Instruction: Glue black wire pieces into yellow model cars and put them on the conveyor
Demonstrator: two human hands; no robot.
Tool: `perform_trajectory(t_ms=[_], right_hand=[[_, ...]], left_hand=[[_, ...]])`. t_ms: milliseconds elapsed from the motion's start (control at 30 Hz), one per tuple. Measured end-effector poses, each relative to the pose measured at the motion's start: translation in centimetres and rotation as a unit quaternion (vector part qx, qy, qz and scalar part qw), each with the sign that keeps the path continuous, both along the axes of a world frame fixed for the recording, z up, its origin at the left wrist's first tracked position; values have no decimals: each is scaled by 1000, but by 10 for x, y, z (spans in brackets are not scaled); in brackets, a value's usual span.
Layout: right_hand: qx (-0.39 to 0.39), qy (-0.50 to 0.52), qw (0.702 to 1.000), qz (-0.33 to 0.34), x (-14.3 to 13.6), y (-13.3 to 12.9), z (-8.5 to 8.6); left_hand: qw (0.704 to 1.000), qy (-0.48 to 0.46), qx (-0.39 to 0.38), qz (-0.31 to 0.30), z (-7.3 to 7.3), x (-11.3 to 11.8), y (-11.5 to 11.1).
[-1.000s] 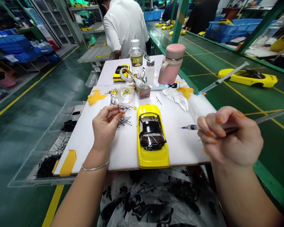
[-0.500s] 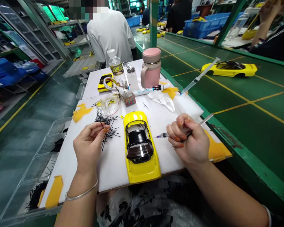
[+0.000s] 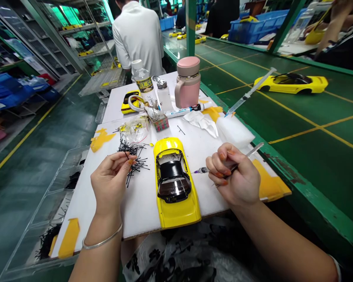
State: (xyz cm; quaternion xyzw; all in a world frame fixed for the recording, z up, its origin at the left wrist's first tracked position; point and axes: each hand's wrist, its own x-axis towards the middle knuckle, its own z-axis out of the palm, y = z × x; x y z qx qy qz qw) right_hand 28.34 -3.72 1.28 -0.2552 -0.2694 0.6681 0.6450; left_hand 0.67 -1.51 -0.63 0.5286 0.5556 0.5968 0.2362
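A yellow toy car body (image 3: 179, 213) with a black roof and dark windscreen lies on the white board (image 3: 141, 211) between my hands. My left hand (image 3: 113, 176) pinches at the edge of a heap of thin black parts (image 3: 138, 158); its fingertips are closed, and a dark part seems to show between them. My right hand (image 3: 237, 172) is wrapped round a syringe (image 3: 202, 170), whose purple-based needle points left toward the car's side. A thin metal tool (image 3: 255, 149) also sticks out of that hand.
Behind the car are a small box (image 3: 161, 123), a marker (image 3: 181, 112), a pink mug (image 3: 188, 86), a bottle (image 3: 145, 82) and crumpled tissue (image 3: 200, 122). A second syringe (image 3: 250, 94) stands in white foam (image 3: 235, 131). Another yellow car (image 3: 308, 85) is on the green surface at right. A person (image 3: 139, 39) is ahead.
The yellow car on the green surface has shifted right in view. The person in white ahead has shifted slightly. Both my hands keep almost the same positions and grips.
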Motion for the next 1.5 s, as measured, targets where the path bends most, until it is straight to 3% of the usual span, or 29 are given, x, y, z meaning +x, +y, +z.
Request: perform_trajectory(t_ms=[200,333,467,600,667,767,833,933,1000,1067,1100,1167,1233,1267,1367,1500], right_hand=[[0,15,1000,3,-1,-1,-2],[-3,27,999,-29,15,5,4],[51,0,987,-151,53,23,27],[104,-100,949,-282,81,50,50],[83,-150,947,-270,85,63,53],[39,-238,951,-194,88,82,49],[30,-290,936,-195,91,89,48],[61,-308,904,-288,93,82,52],[110,-301,873,-366,86,60,56],[172,-340,831,-405,71,27,57],[195,-382,819,-380,61,8,54],[265,-498,802,-195,38,-28,45],[360,-523,772,-38,18,-54,31],[392,-523,757,4,10,-62,24],[431,-528,731,10,-1,-72,8],[458,-550,698,-15,1,-72,3]], left_hand=[[1000,-1,-1,0,1,1,0],[1000,4,-3,0,1,0,0],[1000,19,-1,10,0,-1,0],[998,14,19,51,-1,-3,3],[997,-6,42,65,1,-4,4],[991,-51,90,85,9,-3,0],[986,-81,123,81,18,0,-10],[984,-90,149,43,28,7,-42],[990,-32,134,2,32,13,-68],[987,87,102,-93,34,22,-93],[972,152,95,-153,34,27,-103],[932,250,101,-242,32,38,-117],[911,289,116,-270,27,49,-124],[909,293,120,-270,24,52,-125],[915,288,120,-258,16,58,-127],[924,270,99,-253,11,58,-128]])
